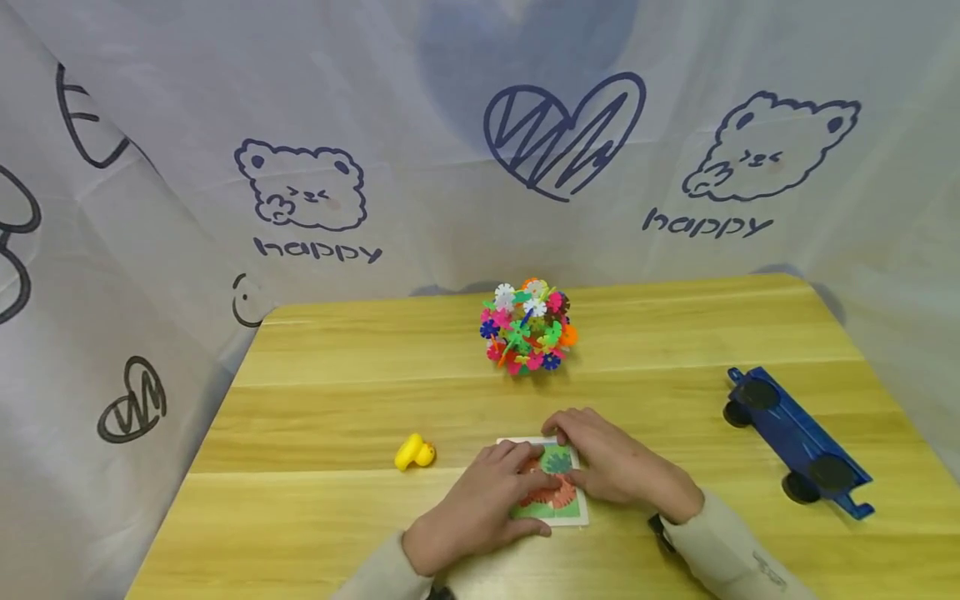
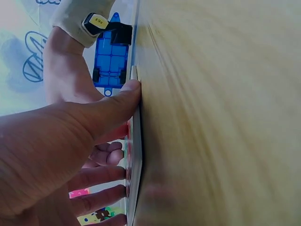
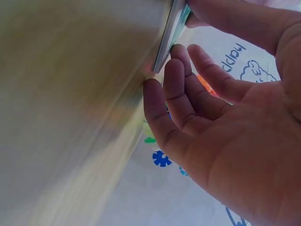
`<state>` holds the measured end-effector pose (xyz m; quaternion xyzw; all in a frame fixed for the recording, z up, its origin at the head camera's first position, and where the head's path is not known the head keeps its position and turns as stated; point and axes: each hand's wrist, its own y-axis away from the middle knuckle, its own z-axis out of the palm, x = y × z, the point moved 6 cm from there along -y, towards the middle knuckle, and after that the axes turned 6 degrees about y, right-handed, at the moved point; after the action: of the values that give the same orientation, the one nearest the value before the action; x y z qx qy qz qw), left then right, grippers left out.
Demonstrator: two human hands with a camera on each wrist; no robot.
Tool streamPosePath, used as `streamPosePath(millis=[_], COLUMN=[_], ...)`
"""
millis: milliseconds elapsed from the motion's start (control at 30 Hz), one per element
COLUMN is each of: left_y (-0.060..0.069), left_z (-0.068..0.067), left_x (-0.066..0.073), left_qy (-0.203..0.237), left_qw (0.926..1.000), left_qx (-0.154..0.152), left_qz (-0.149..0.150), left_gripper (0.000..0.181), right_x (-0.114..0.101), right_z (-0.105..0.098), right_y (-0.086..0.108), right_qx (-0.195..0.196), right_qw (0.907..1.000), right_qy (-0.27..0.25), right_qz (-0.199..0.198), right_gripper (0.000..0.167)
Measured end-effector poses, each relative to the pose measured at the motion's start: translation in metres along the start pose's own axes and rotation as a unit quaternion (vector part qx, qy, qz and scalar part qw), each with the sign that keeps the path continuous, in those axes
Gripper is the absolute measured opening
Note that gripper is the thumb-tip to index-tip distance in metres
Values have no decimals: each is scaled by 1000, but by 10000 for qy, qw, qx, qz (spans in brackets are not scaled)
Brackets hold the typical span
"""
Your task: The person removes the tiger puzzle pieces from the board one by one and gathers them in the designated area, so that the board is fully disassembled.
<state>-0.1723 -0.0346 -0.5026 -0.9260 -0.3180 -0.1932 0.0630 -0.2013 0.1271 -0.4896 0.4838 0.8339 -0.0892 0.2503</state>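
A small square picture puzzle with a white border and a green and orange picture lies flat on the table in the head view. My left hand spreads over its left side, fingertips on the picture and thumb at the near edge. The left wrist view shows those fingers nearly straight against the thin board. At the right and far edges rests my right hand. Loosely bent fingers of that hand lie beside the board's corner in the right wrist view, with the thumb on its surface.
A yellow toy duck sits left of the puzzle. Behind it stands a ball of colourful snowflake-shaped plastic pieces. A blue toy car chassis with black wheels lies at the right. A printed white curtain hangs behind the wooden table.
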Motion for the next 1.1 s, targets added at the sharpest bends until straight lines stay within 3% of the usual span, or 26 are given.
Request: streamPosePath(millis=[267,600,800,1100], left_y=[1,1,1,1], left_z=[-1,-1,2,0], left_x=[3,3,3,2], left_qy=[9,-14,-49,-51], left_qw=[10000,10000,10000,10000], left_qx=[7,64,14,40], left_qz=[42,32,-30,-57], left_gripper=[54,52,56,57], right_x=[1,8,16,34], right_z=[1,-2,-8,-25], right_y=[1,1,3,12], right_qx=[-128,18,123,-110], right_qw=[9990,9975,9976,9976], right_qy=[-265,-678,-652,-669], right_qz=[-323,-192,-213,-146], right_gripper=[47,31,21,18])
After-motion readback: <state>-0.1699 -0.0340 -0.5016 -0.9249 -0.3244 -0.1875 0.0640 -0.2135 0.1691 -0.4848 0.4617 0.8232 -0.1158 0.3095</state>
